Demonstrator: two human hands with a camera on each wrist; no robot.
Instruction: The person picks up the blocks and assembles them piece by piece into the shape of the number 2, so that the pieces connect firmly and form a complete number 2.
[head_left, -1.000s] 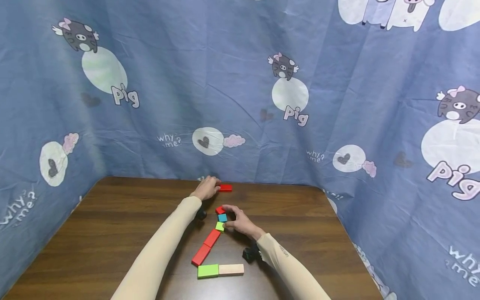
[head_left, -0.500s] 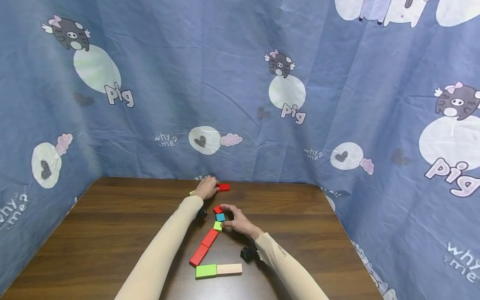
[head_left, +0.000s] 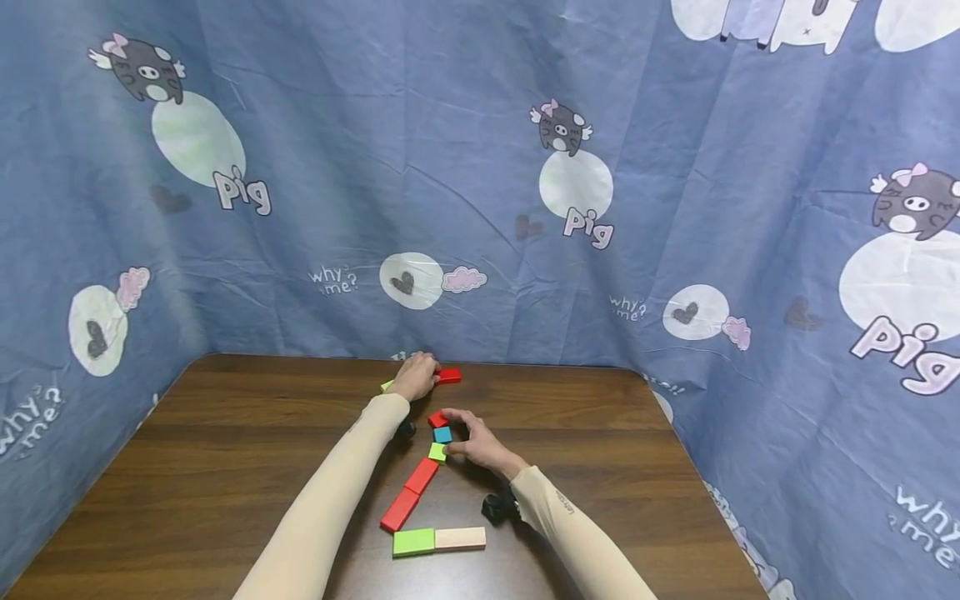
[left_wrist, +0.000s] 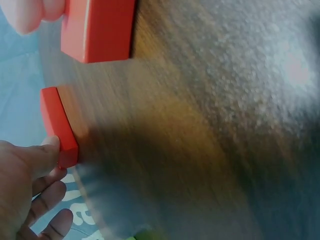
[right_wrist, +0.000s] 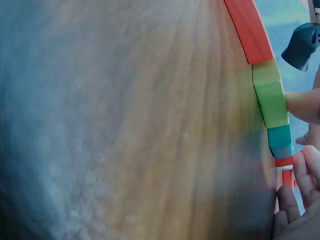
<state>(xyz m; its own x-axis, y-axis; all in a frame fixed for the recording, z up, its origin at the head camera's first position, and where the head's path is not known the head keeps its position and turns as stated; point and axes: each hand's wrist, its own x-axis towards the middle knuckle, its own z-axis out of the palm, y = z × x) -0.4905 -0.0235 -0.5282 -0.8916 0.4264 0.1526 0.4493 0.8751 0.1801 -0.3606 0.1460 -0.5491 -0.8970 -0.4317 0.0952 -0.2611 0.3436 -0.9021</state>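
Note:
At the far table edge my left hand [head_left: 416, 377] pinches one end of a red block [head_left: 448, 376]; in the left wrist view its thumb lies along the side of that block [left_wrist: 61, 127]. My right hand [head_left: 483, 446] spans a row of small blocks from the right, fingers curved. Its thumb touches the green block [right_wrist: 270, 95], and its index fingertip is at the small red block [head_left: 438, 419]. The blue block [head_left: 442, 435] sits between those two. Two longer red blocks [head_left: 411, 495] continue the line toward the front.
A green block [head_left: 413, 542] and a pale wooden block [head_left: 460, 538] lie end to end near the front. Another green block [head_left: 387, 386] shows partly behind the left hand. A blue printed curtain [head_left: 480, 208] hangs behind the brown table [head_left: 225, 467].
The head view has shifted slightly. A green block has come into sight beside my left hand, which has moved slightly right. My right hand stays at the row.

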